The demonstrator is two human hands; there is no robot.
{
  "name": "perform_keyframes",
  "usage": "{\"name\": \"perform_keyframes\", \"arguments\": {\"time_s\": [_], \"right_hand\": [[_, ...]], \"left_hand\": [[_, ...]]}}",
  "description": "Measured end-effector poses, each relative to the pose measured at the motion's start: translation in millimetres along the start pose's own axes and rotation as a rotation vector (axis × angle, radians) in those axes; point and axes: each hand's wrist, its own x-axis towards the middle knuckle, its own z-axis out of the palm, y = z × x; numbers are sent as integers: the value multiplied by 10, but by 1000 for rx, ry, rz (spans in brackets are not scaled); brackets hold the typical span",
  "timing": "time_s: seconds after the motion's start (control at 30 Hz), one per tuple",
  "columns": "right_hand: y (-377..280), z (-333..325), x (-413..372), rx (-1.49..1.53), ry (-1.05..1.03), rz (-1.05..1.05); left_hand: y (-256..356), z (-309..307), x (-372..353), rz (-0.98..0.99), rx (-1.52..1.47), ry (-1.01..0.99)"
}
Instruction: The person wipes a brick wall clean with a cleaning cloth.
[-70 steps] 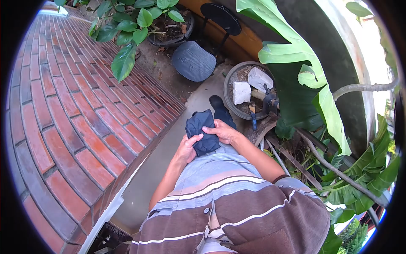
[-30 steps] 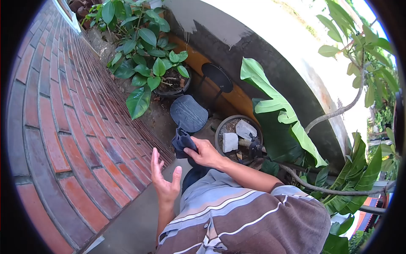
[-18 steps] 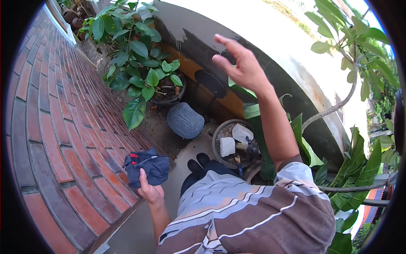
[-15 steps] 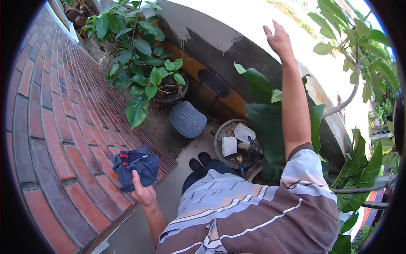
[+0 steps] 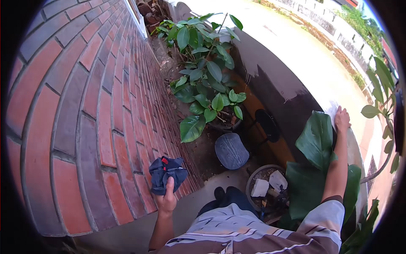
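My left hand (image 5: 168, 200) is closed around a bundled dark navy cloth (image 5: 163, 180) with small red tabs, thumb pressed on its near side. It is held up in front of the brick wall (image 5: 101, 139). My right hand (image 5: 343, 120) is stretched far out to the right, at the top of the low curved wall (image 5: 292, 80). Its fingers look bent, beside a bright whitish patch (image 5: 331, 111) whose nature I cannot make out in the glare. A large green leaf (image 5: 315, 137) stands just inside that forearm.
A leafy plant (image 5: 203, 72) grows ahead between the walls. Below it stand a dark stool (image 5: 231, 151) and a round black disc-shaped thing (image 5: 267, 125). A round pot (image 5: 252, 178) holding white blocks (image 5: 260, 187) is near my feet. Branches (image 5: 376, 171) hang at the right.
My right hand has come down from the air to the wall top, its fingers now bent. My left hand still grips the cloth. The view has turned, shifting the surroundings rightward.
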Motion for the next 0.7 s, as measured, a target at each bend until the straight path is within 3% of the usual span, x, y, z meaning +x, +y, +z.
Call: {"name": "perform_keyframes", "arguments": {"time_s": [0.7], "right_hand": [[90, 83, 301, -66, -56, 3]], "left_hand": [[-259, -61, 73, -93, 49, 184]]}}
